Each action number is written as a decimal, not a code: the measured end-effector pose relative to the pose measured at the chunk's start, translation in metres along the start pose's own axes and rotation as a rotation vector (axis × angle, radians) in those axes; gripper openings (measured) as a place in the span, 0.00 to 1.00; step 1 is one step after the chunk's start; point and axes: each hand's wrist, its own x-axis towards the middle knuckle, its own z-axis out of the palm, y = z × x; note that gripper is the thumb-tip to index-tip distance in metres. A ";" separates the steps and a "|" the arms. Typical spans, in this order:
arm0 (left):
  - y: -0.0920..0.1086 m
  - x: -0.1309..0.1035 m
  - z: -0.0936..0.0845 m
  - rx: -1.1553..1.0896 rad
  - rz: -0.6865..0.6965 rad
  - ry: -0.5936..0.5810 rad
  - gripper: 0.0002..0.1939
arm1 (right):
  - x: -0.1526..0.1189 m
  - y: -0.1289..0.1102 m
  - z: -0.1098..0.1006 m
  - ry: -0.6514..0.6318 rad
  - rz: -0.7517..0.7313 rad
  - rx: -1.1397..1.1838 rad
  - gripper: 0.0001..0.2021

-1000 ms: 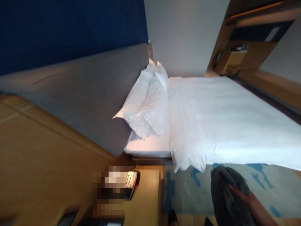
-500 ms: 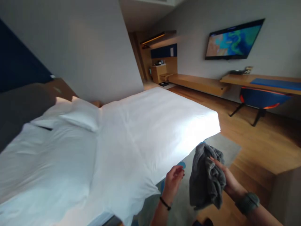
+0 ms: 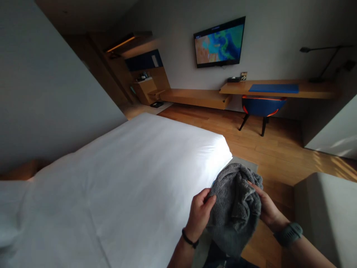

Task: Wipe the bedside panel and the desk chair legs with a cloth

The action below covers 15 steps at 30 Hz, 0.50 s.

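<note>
Bunched grey terry towel [image 3: 234, 208] (rumpled, drooping) just beside the bed's corner

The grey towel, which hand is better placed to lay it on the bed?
Probably the left hand: it grips the grey towel on the side next to the white bed. The right hand holds the far side, toward the wooden floor.

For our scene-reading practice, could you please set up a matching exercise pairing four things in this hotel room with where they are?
Things:
1. grey towel
2. television
3. blue chair
4. black band

Places:
A. pushed in at the wooden desk
B. around the left hand wrist
C. held between the left hand and right hand, beside the bed
D. mounted on the far wall

Pairs: 1-C, 2-D, 3-A, 4-B
</note>
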 end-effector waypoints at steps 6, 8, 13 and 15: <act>0.051 0.146 -0.014 -0.071 0.047 -0.094 0.15 | 0.065 -0.074 0.011 0.118 -0.140 0.118 0.24; 0.060 0.191 -0.010 -0.112 0.031 -0.097 0.14 | 0.084 -0.093 0.007 0.183 -0.190 0.118 0.24; 0.074 0.293 0.025 -0.270 -0.072 -0.117 0.13 | 0.141 -0.137 -0.020 0.252 -0.245 0.025 0.22; 0.078 0.334 0.043 -0.315 -0.103 -0.124 0.14 | 0.172 -0.160 -0.033 0.261 -0.294 -0.074 0.23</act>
